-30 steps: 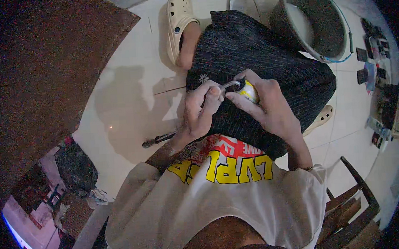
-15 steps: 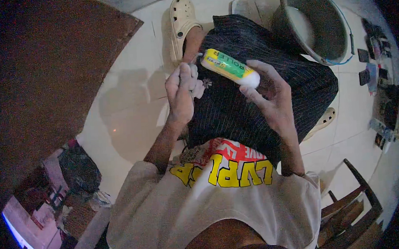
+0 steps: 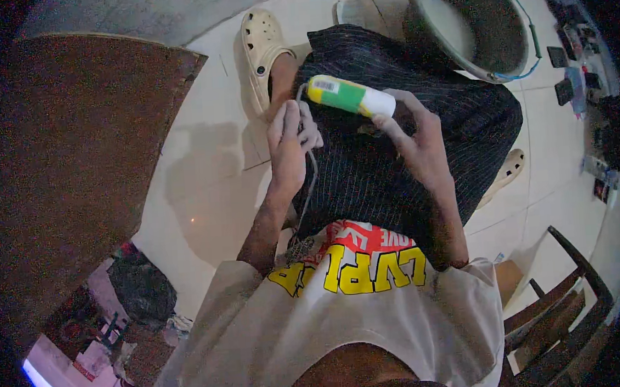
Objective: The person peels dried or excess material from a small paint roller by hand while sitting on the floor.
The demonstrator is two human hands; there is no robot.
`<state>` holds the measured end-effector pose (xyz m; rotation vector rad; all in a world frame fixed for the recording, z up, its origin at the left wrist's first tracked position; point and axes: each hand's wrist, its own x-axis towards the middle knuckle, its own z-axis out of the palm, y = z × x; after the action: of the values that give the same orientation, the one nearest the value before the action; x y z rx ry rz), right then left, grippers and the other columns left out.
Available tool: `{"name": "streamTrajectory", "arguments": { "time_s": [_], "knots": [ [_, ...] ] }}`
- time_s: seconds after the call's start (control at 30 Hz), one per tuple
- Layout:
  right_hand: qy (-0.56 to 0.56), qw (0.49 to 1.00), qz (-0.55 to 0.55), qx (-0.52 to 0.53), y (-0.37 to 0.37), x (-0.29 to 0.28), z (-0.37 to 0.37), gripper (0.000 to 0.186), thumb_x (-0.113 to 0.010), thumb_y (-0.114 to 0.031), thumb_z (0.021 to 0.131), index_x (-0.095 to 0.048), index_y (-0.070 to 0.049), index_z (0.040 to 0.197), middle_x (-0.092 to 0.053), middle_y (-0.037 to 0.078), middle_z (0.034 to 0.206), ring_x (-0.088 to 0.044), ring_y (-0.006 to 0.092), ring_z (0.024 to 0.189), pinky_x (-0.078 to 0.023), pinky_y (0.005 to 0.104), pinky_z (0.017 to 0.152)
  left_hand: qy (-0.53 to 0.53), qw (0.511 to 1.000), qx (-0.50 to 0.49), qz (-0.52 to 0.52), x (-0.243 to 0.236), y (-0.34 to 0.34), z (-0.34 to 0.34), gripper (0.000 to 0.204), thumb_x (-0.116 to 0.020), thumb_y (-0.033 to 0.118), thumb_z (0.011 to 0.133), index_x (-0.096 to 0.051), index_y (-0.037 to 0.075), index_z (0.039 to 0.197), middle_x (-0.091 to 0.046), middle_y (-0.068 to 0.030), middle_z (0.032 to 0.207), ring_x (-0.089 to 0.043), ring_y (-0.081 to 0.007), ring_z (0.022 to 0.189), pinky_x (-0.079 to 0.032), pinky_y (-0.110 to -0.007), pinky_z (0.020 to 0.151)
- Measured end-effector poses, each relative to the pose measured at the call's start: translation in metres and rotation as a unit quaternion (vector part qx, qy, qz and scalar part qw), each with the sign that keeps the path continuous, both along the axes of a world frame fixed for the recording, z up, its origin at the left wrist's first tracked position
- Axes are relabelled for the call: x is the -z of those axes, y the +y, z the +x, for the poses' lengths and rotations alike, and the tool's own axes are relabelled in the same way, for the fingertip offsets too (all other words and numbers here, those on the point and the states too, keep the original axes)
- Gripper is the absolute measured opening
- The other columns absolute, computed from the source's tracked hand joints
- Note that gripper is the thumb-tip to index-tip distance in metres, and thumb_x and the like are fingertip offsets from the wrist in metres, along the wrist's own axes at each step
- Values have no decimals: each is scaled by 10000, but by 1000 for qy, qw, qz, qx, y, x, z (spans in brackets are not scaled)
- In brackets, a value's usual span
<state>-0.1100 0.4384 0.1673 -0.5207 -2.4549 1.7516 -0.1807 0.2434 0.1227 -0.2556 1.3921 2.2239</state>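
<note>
My left hand (image 3: 291,141), fingers curled, grips a thin grey metal rod (image 3: 313,169), whose bent top reaches the left end of a paint roller (image 3: 339,97) in a yellow, green and white wrapper. The rod's lower part runs down toward my shirt. My right hand (image 3: 418,134) holds the roller by its white right end between thumb and fingers, tilted slightly down to the right. Both hands look dusted with pale powder and are over the dark striped cloth (image 3: 484,133) covering my lap.
A large grey bucket (image 3: 416,20) stands upper right on the tiled floor (image 3: 205,221). A brown board (image 3: 95,164) lies left. My clog (image 3: 262,33) is ahead. A dark wooden chair (image 3: 579,301) sits lower right, clutter (image 3: 138,289) lower left, small dark items (image 3: 563,89) along the right.
The roller has turned from end-on in my grasp to lengthwise, its label showing. My right hand moved back to its end; my left moved left, then slightly right, and more rod now shows below it.
</note>
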Motion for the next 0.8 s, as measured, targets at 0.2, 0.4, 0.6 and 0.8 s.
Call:
{"name": "streamTrajectory", "arguments": {
  "time_s": [0.2,0.4,0.6,0.8],
  "knots": [
    [-148,989,12,9,10,4,0,327,-551,-289,993,-655,19,1028,-660,166,724,-624,248,623,-489,370,646,172,955,72,-230,5,12,1,171,-429,180,1048,-489,20,1051,-498,-24,682,-432,-74,534,-369,-235,483],
    [-132,977,163,41,15,27,6,391,-547,-331,993,-672,15,860,-652,183,701,-603,274,572,-463,390,571,205,895,128,-375,5,12,-4,191,-574,156,976,-543,21,1108,-611,-84,850,-548,-130,637,-468,-296,600],
    [-29,975,163,151,-1,33,8,279,-770,-212,832,-639,-33,1002,-602,114,787,-646,256,709,-511,349,613,323,802,122,-488,1,13,-2,370,-663,148,889,-551,54,1229,-581,-140,1115,-596,-243,904,-505,-366,767],
    [41,951,284,115,-25,27,15,425,-789,-166,783,-635,-82,1170,-573,132,1061,-624,293,951,-542,375,781,532,666,177,-492,-17,28,-20,601,-743,230,801,-519,116,1347,-498,-118,1325,-482,-307,1187,-367,-431,1034]
  ]
}}
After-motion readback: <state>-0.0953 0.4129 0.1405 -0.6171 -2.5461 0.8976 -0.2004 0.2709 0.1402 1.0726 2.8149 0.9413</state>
